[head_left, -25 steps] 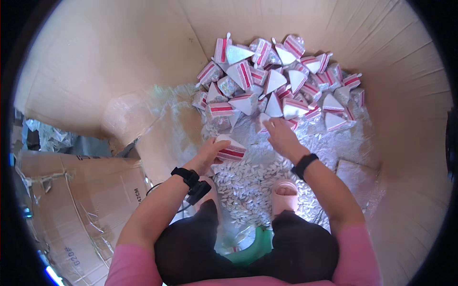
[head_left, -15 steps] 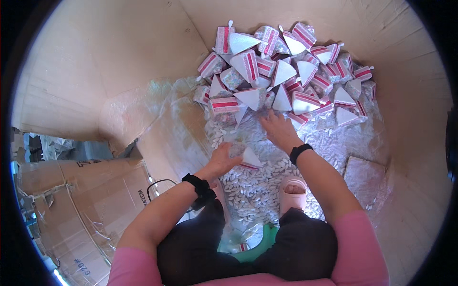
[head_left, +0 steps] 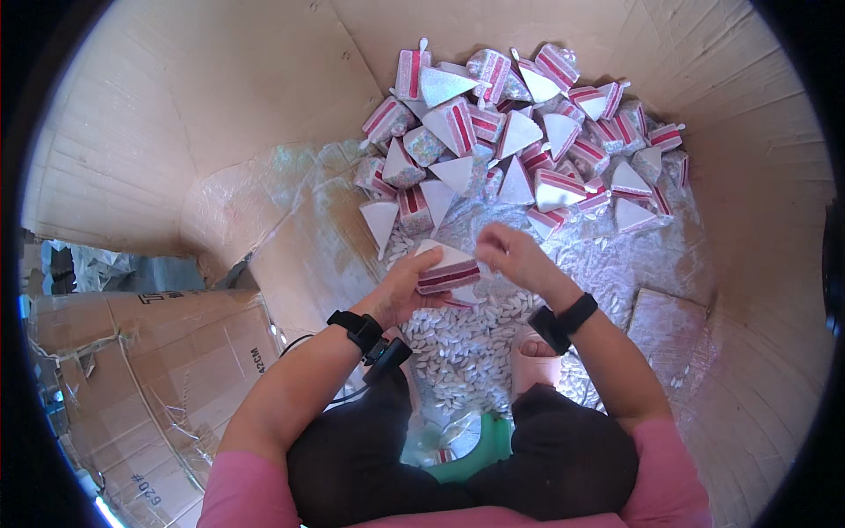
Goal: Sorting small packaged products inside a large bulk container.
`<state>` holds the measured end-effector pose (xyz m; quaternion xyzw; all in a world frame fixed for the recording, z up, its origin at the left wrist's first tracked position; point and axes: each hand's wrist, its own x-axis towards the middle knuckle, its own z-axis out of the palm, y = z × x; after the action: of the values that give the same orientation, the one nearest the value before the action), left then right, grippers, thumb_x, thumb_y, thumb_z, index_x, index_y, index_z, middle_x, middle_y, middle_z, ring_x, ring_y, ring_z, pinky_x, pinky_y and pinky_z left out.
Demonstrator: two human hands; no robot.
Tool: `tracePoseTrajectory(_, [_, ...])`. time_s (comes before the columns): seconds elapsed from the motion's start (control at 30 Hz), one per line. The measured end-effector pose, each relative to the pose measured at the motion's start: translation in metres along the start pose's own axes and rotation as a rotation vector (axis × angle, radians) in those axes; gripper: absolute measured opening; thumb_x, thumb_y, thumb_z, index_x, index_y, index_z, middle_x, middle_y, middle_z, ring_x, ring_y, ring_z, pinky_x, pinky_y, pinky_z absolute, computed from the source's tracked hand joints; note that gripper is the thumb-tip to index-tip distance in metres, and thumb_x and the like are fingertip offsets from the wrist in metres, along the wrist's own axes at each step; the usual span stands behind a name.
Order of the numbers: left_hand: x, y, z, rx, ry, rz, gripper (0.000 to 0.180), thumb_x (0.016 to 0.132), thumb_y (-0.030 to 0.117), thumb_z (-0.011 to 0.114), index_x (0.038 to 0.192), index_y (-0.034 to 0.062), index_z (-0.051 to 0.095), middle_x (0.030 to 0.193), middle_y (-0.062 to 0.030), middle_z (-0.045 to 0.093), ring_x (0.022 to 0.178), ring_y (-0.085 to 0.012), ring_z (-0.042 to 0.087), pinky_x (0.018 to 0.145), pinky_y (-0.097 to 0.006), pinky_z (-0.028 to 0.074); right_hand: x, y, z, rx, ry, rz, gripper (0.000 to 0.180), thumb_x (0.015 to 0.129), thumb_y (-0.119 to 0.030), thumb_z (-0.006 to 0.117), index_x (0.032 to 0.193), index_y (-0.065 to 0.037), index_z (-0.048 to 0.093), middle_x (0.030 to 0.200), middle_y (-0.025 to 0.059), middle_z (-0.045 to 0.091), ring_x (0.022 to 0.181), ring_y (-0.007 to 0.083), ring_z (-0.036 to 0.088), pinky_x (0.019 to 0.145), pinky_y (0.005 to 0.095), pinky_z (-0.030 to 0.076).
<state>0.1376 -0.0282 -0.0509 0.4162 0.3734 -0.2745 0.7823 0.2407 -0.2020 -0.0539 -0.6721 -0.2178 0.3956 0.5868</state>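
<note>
Head view, taken as a dial with twelve straight ahead: nearest, at six o'clock, a curved green object [head_left: 487,447] showed between the dark-trousered knees [head_left: 572,444], its use unclear to me. A taped cardboard carton [head_left: 167,370] stood off at eight. At four, a pink sandal [head_left: 533,377] was planted beside loose white pellets [head_left: 453,356], probably set wide for balance. Close to the dial's centre, the left hand [head_left: 407,286] gripped a cake-slice wedge [head_left: 450,267], thumb over its white top and fingers wrapped low, which I judged kept it level and left its far end free. Another pale, pink-edged piece [head_left: 461,299] showed just beneath; whether that hand held it too I couldn't tell. From the wedge's three o'clock side came the right hand [head_left: 515,255], fingers curled in, fingertips right by the wedge's end; I couldn't make out whether they touched it or pinched anything. Farther, toward one, similar wedges lay heaped [head_left: 519,135] every which way, seemingly dropped rather than stacked, against the tall cardboard wall [head_left: 493,18], which presumably kept them from spreading. Clear film [head_left: 585,260] covered floor in front of them.
</note>
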Motion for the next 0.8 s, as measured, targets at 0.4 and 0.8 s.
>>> tracePoseTrajectory(0.4, [-0.007, -0.008, -0.027, 0.323, -0.137, -0.115, 0.044, 0.079, 0.032, 0.052, 0.113, 0.0066, 0.046, 0.09, -0.0064, 0.058, 0.073, -0.0153, 0.056, 0.057, -0.025, 0.043, -0.047, 0.011, 0.043, -0.721, -0.463, -0.015, 0.026, 0.078, -0.026, 0.054, 0.088, -0.002, 0.05, 0.081, 0.0169, 0.056, 0.076, 0.0341, 0.055, 0.063, 0.0405, 0.043])
tracePoseTrajectory(0.8, [0.028, -0.054, -0.032, 1.227, 0.069, 0.64, 0.056, 0.072, 0.025, 0.061, 0.118, 0.0024, 0.04, 0.106, -0.0141, 0.049, 0.085, -0.0212, 0.053, 0.072, -0.033, 0.044, -0.017, 0.045, -0.061, -1.555, 0.416, 0.172, 0.047, 0.068, -0.024, 0.064, 0.107, -0.007, 0.045, 0.108, 0.0113, 0.047, 0.096, 0.025, 0.048, 0.076, 0.05, 0.04])
